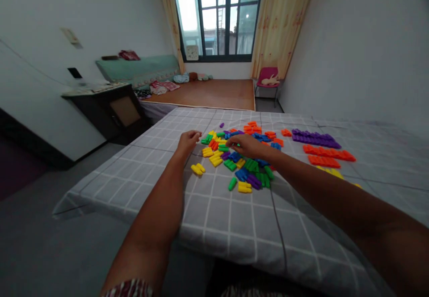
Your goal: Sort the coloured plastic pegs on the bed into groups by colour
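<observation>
Small plastic pieces in yellow, green, blue, purple and orange lie heaped on the checked tablecloth. My left hand point(189, 140) is at the heap's left edge, fingers bent and close together beside green pieces point(206, 140); whether it holds anything is too small to tell. Over the middle of the heap, my right hand point(244, 146) has its fingers curled down near a green piece point(223, 147), and its fingertips are unclear. A yellow pair point(198, 168) lies apart at the near left. Yellow pieces point(244, 187) and a green one point(232, 183) lie at the near edge.
Right of the heap are rows of joined pieces: purple point(315, 138), orange point(328, 153) and yellow point(331, 172), partly behind my right forearm. The checked tablecloth point(140, 176) reaches the table's left edge. Beyond stand a wooden bed point(214, 92), a dark cabinet point(117, 109) and a red chair point(267, 75).
</observation>
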### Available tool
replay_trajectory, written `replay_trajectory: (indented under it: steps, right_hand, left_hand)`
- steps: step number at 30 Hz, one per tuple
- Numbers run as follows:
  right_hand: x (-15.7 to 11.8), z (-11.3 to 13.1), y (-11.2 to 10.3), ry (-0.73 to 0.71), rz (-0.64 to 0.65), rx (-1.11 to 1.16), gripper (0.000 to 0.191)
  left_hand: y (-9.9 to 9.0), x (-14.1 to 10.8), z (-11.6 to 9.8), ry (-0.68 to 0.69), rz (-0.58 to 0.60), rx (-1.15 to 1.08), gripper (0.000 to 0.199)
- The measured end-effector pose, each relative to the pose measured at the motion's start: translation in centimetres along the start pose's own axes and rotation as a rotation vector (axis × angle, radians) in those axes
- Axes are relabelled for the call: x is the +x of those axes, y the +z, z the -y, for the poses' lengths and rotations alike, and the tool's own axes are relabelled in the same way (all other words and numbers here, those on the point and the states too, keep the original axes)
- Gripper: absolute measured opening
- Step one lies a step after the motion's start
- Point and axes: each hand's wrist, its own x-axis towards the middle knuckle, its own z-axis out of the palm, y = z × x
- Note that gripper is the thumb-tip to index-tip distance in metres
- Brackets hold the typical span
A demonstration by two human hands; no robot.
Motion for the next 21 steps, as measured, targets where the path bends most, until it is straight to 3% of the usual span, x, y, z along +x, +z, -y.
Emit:
replay_trajectory:
  steps: [4,7,10,13,17,21]
  right_hand:
    - [2.4,0.2,1.6,-0.130,0.158,-0.109,0.027]
    - [3.1,-1.0,1.0,0.062,0.205,-0.227,0.025]
    - [3.9,-1.1,0.3,0.238,0.143,-0.327,0.025]
    - [5.1,0.8,1.1,0.104,0.148,-0.244,0.026]
    - [6.1,2.7,2.8,-0.144,0.315,-0.102,0.038]
    - [5.3,1.5,2.9,-0.146,0.281,-0.040,0.043]
  left_hand:
    - [0.6,0.5,1.8,0.015,0.144,0.105,0.034]
    - [1.3,0.3,1.8,0.040,0.269,0.237,0.026]
    - [1.8,0.1,1.3,-0.025,0.259,0.311,0.027]
    - [2.0,-0.2,1.0,-0.116,0.249,0.221,0.035]
    - [1.8,-0.4,1.0,-0.109,0.190,0.151,0.036]
    - [1.6,-0.3,1.1,-0.008,0.084,0.269,0.034]
